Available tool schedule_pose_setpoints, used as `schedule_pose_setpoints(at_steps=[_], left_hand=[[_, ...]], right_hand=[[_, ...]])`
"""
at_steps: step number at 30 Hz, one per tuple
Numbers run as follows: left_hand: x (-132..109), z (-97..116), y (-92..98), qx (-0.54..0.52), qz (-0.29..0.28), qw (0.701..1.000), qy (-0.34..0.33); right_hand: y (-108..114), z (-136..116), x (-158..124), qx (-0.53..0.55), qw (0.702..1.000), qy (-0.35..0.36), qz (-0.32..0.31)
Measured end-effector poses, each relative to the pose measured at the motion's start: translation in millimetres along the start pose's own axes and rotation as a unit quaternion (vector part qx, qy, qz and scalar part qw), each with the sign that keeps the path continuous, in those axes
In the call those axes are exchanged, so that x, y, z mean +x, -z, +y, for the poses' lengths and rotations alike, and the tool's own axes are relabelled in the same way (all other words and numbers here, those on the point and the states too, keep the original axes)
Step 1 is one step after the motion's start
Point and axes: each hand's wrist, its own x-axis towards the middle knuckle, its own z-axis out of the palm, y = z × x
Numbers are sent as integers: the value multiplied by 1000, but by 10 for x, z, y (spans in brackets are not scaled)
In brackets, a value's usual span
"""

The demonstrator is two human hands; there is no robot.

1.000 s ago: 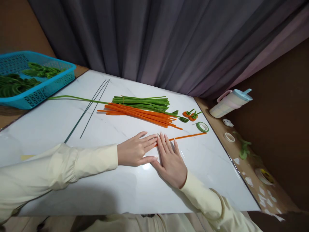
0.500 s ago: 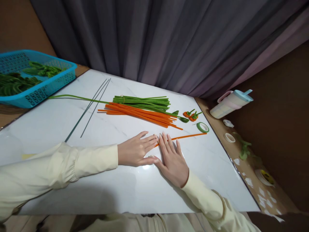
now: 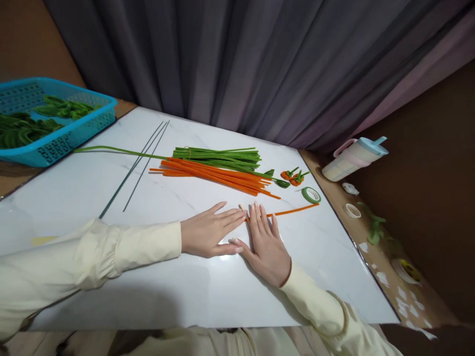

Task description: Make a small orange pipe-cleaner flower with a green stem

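Note:
My left hand (image 3: pixel 208 231) lies flat with its fingers stretched to the right, the tips over the near end of a single orange pipe cleaner (image 3: pixel 297 210). On that same pipe cleaner rests my right hand (image 3: pixel 269 249), palm down and fingers extended, covering part of it. The two thumbs meet or cross in front. Behind the hands are a pile of orange pipe cleaners (image 3: pixel 218 176) and a bundle of green pipe cleaners (image 3: pixel 222 157). Small orange fuzzy fruits (image 3: pixel 297 179) with green stems sit to the right, near a roll of green tape (image 3: pixel 310 195).
Several thin dark wires (image 3: pixel 135 168) lie at left, near a blue basket (image 3: pixel 100 116) holding green fuzzy leaves (image 3: pixel 67 107). Along the right side stand a tumbler (image 3: pixel 351 159), a white ring (image 3: pixel 352 211) and paper scraps. The white tabletop (image 3: pixel 208 301) extends toward me.
Both hands' fingertips have shifted slightly to the right over the orange pipe cleaner. My thumbs now overlap a little differently. The other things have stayed where they were.

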Motion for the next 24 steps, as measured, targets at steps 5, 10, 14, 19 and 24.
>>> schedule_pose_setpoints(at_steps=[5,10,14,19,24], left_hand=[[7,-21,-15,-22,10,1000,5],[15,-25,-17,-22,13,1000,-3],[19,-18,1,-2,5,1000,-3],[15,-14,-2,18,12,1000,-2],[14,-17,-10,9,11,1000,-3]], right_hand=[[-8,33,-33,18,999,17,37],[21,34,-42,44,997,54,42],[37,25,-22,52,996,66,4],[41,85,-19,47,998,36,-11],[44,155,-33,14,1000,13,-19]])
